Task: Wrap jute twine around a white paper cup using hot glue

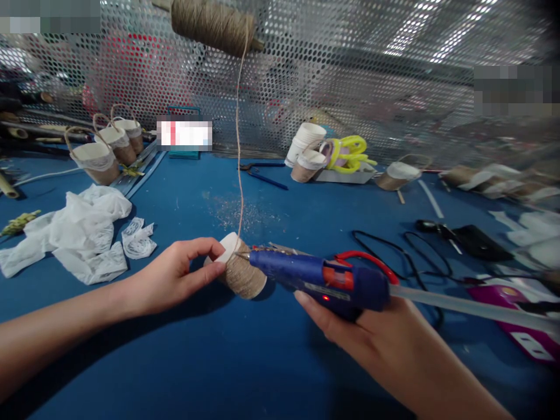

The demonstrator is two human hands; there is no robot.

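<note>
My left hand (175, 277) pinches the white rim of a paper cup (240, 269) lying on its side, most of it wrapped in brown twine. A strand of twine (238, 151) runs up from the cup to a spool (212, 24) hung on the mesh wall. My right hand (376, 335) grips a blue hot-glue gun (324, 280) with a red trigger. The gun's nozzle touches the cup where twine meets bare paper. A clear glue stick (472, 306) sticks out of the gun's back.
On the blue table (184, 361): white lace and cloth (83, 233) at left, three finished lace cups with handles (107, 149) behind, stacked paper cups (306, 149) and yellow scissors (350, 153) at back, black cable (406, 256) and a magenta box (520, 326) at right.
</note>
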